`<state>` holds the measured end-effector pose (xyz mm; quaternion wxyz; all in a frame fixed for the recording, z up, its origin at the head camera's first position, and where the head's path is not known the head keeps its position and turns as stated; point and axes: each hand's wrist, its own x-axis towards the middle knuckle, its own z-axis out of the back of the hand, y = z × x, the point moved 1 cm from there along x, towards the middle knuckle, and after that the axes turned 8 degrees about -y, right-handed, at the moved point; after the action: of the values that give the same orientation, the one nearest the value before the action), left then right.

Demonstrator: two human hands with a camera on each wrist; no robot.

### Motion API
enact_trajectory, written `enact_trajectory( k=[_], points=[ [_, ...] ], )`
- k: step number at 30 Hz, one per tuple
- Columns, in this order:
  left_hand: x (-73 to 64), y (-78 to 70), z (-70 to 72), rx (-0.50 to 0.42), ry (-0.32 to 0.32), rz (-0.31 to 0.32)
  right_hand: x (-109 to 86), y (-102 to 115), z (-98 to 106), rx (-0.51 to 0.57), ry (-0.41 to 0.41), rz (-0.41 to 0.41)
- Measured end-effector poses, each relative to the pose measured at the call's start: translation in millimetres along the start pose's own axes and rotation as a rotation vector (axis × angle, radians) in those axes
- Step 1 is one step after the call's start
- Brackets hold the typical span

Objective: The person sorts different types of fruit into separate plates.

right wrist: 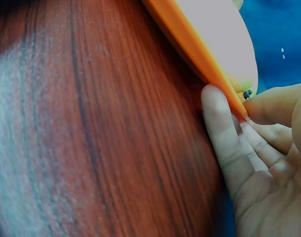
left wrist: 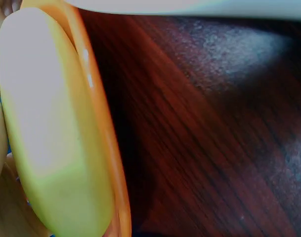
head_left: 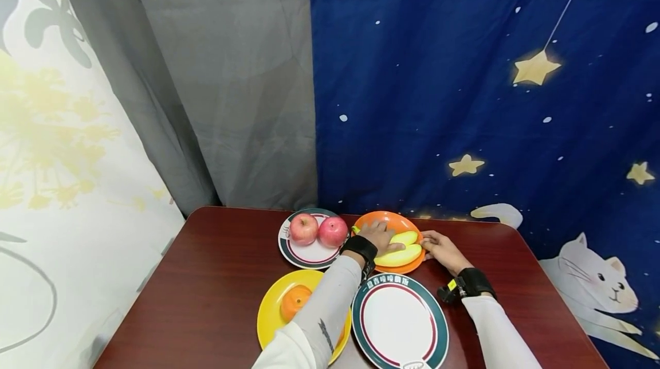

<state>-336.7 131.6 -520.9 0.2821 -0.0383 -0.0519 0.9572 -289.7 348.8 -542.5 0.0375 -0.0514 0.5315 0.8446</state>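
Two yellow bananas lie side by side on an orange plate at the back of the table. My left hand reaches over the farther banana and grips it, thumb on the near side and fingers on the far side. The nearer banana fills the left of the left wrist view, beside the plate's rim. At the plate's right edge, my right hand pinches the rim; the right wrist view shows the thumb and fingers on either side of it.
Left of the orange plate stands a white plate with a green rim bearing two apples. Nearer, a yellow plate holds an orange, partly behind my left sleeve. Another green-rimmed plate sits between my forearms. Curtains hang behind the table.
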Motion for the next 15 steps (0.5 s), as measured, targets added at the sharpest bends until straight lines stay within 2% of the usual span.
enact_trajectory(
  k=[4, 7, 11, 15],
  points=[
    [1.5, 3.0, 9.1, -0.003, -0.018, -0.018, 2.2, 1, 4, -0.019, 0.014, -0.014],
    [2.4, 5.0, 26.7, 0.007, -0.067, -0.042, 3.4, 6, 11, -0.039, 0.025, -0.028],
    [-5.2, 11.8, 68.6, -0.018, -0.174, -0.095, 3.7, 17, 21, -0.161, 0.007, 0.005],
    [-28.0, 32.1, 117.3, -0.055, -0.312, -0.155, 1.4, 34, 32, -0.415, -0.054, 0.146]
  ],
)
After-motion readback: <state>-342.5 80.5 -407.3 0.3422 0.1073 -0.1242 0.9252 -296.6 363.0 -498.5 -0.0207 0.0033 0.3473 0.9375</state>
